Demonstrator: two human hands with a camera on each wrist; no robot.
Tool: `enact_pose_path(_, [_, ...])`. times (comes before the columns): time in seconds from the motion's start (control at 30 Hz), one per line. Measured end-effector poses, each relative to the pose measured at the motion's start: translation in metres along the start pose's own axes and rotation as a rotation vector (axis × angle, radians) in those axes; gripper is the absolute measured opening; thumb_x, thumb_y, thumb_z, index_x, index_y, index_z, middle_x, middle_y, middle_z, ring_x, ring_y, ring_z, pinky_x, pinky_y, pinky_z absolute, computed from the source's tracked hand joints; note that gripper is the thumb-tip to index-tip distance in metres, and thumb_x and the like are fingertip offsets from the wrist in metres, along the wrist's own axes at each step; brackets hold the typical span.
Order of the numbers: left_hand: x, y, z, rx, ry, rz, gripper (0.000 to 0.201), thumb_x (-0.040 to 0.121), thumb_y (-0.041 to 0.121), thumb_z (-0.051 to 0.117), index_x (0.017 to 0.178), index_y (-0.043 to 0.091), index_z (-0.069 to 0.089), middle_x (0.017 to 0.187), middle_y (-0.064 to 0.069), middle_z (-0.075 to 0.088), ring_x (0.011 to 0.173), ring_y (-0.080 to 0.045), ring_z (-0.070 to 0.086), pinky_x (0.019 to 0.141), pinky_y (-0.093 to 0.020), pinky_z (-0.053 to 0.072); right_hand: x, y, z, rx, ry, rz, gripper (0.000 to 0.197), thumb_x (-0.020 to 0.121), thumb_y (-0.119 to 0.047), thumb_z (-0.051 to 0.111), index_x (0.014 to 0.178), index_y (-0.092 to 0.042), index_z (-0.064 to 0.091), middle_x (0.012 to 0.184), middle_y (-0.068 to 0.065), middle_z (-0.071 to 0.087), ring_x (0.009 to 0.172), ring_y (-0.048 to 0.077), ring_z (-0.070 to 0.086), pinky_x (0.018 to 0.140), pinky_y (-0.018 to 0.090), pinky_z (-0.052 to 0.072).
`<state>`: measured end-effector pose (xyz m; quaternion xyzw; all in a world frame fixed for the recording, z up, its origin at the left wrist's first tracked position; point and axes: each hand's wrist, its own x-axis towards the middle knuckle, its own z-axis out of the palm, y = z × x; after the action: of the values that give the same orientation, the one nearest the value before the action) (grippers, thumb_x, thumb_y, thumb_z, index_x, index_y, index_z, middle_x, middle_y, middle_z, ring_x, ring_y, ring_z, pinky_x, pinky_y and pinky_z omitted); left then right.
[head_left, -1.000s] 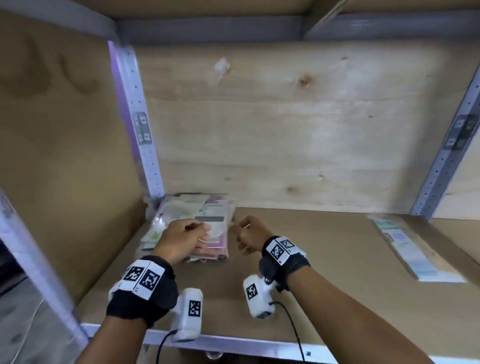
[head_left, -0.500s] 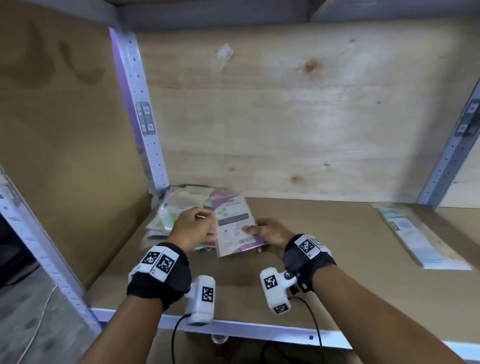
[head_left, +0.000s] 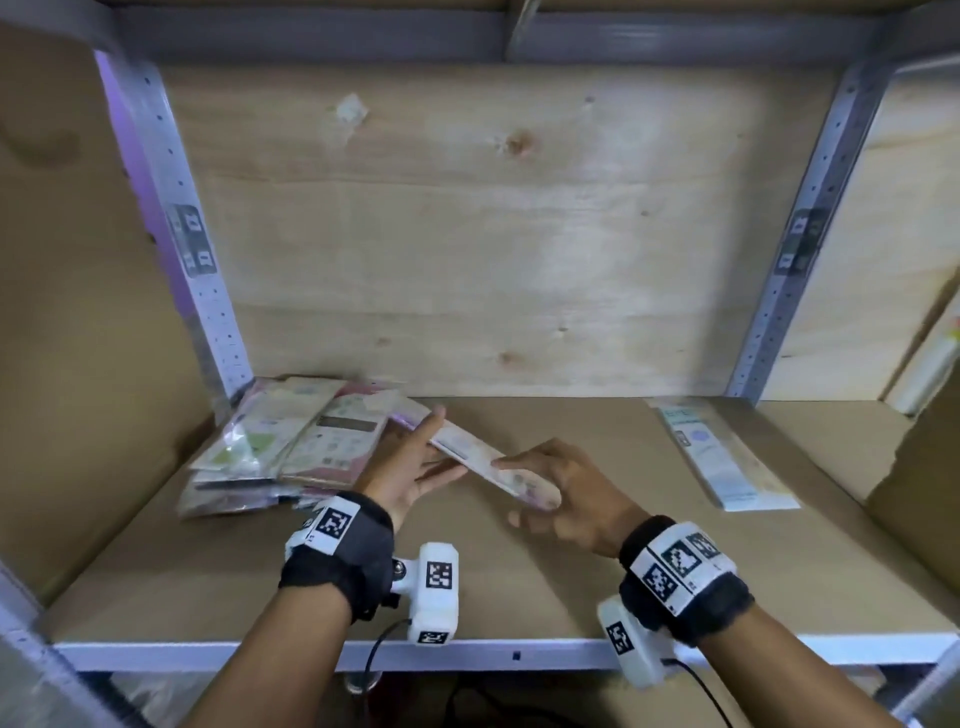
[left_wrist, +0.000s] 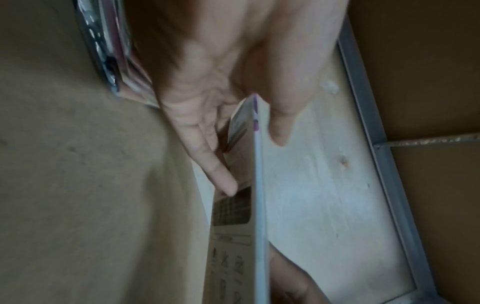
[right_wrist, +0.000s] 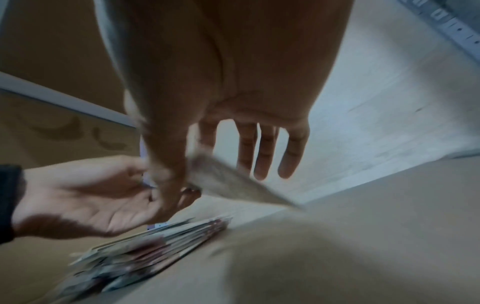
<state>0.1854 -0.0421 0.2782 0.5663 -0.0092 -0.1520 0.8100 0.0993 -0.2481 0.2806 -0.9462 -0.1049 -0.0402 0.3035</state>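
Now the packet (head_left: 488, 467) was off the stack (head_left: 291, 441), tilted edge-up. The right hand (head_left: 566, 493) pinched it; the left hand (head_left: 410, 467), fingers straight, steadied it. One packet separated, probably ready for moving.

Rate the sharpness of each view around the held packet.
Head view: packet only slightly soft, shelf uprights splayed by the wide lens; left wrist view: packet edge crisp, left hand soft and dim; right wrist view: packet smeared by motion, stack below blurred too.
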Motion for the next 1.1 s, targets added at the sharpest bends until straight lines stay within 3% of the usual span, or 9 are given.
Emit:
enact_pose_path(0.07, [0.004,-0.012,0.001,0.062,0.065,-0.011,0.019,0.094,0.025,0.064,0.106,0.011,0.064,0.107,-0.016,0.073,0.087,-0.023,0.072,0.07,-0.03,0.063,-0.003,0.008,-0.005,0.022,-0.095,0.052,0.052,0.074,-0.05,0.078,0.123,-0.044,0.061,0.124,-0.006,0.048,0.121,0.011,0.041,0.106,0.027,0.034])
enact_pose_path(0.13, [0.006,-0.023,0.003,0.097,0.034,-0.05,0.018,0.095,0.021,0.063,0.109,0.011,0.064,0.103,-0.013,0.074,0.09,-0.024,0.071,0.07,-0.031,0.062,-0.002,0.015,-0.007,0.1,-0.048,0.074,0.039,0.08,-0.057,0.069,0.117,-0.049,0.061,0.12,-0.016,0.051,0.118,0.009,0.046,0.101,0.027,0.037])
enact_pose_path(0.3, [0.003,-0.041,0.016,0.023,-0.148,-0.107,0.023,0.093,0.017,0.064,0.114,0.008,0.064,0.103,-0.013,0.076,0.088,-0.019,0.075,0.066,-0.026,0.059,0.003,0.031,-0.004,0.209,0.128,0.254,0.036,0.098,-0.051,0.043,0.118,-0.025,0.058,0.097,-0.018,0.064,0.087,0.0,0.062,0.067,0.01,0.042])
enact_pose_path(0.4, [0.001,-0.047,0.023,0.055,-0.15,-0.091,0.019,0.092,0.012,0.065,0.11,0.007,0.066,0.096,-0.009,0.078,0.083,-0.018,0.076,0.063,-0.025,0.059,0.008,0.04,0.001,0.285,0.135,0.346,0.03,0.099,-0.044,0.047,0.103,-0.02,0.064,0.09,-0.013,0.072,0.088,0.009,0.068,0.077,0.024,0.051])
enact_pose_path(0.5, [0.004,-0.046,0.02,0.159,-0.058,0.024,0.027,0.089,0.012,0.069,0.115,0.006,0.066,0.098,-0.008,0.077,0.082,-0.016,0.075,0.066,-0.024,0.059,0.012,0.047,0.003,0.281,0.202,0.366,0.024,0.101,-0.029,0.046,0.089,-0.02,0.065,0.086,-0.009,0.074,0.085,0.012,0.069,0.071,0.021,0.049])
enact_pose_path(0.6, [0.006,-0.033,0.011,0.169,0.074,0.156,0.032,0.086,0.022,0.073,0.116,0.016,0.065,0.102,-0.003,0.076,0.077,-0.008,0.074,0.059,-0.017,0.055,0.012,0.048,0.001,0.23,0.182,0.352,0.024,0.101,-0.028,0.045,0.085,-0.02,0.062,0.086,-0.007,0.074,0.081,0.013,0.069,0.066,0.021,0.047])
enact_pose_path(0.73, [0.009,-0.021,-0.005,0.594,0.112,0.324,0.025,0.089,0.039,0.068,0.095,0.015,0.07,0.079,0.001,0.074,0.071,-0.013,0.073,0.057,-0.017,0.052,0.008,0.047,0.003,0.167,0.132,0.295,0.028,0.1,-0.038,0.046,0.087,-0.02,0.063,0.078,-0.008,0.072,0.071,0.006,0.066,0.06,0.018,0.045])
enact_pose_path(0.9, [0.009,-0.018,-0.004,0.795,0.199,0.315,0.038,0.092,0.05,0.05,0.072,0.018,0.057,0.06,0.004,0.061,0.054,-0.007,0.066,0.057,-0.024,0.043,0.005,0.042,0.005,0.134,0.134,0.224,0.033,0.097,-0.046,0.049,0.074,-0.025,0.058,0.065,-0.011,0.068,0.053,-0.009,0.058,0.049,0.007,0.038])
enact_pose_path(1.1, [0.007,-0.011,-0.005,0.872,0.172,0.375,0.052,0.095,0.059,0.042,0.063,0.019,0.05,0.05,0.009,0.043,0.045,-0.01,0.044,0.056,-0.026,0.038,0.004,0.042,-0.002,0.125,0.168,0.194,0.038,0.093,-0.051,0.054,0.07,-0.021,0.059,0.065,-0.006,0.071,0.053,-0.002,0.059,0.057,0.015,0.042])
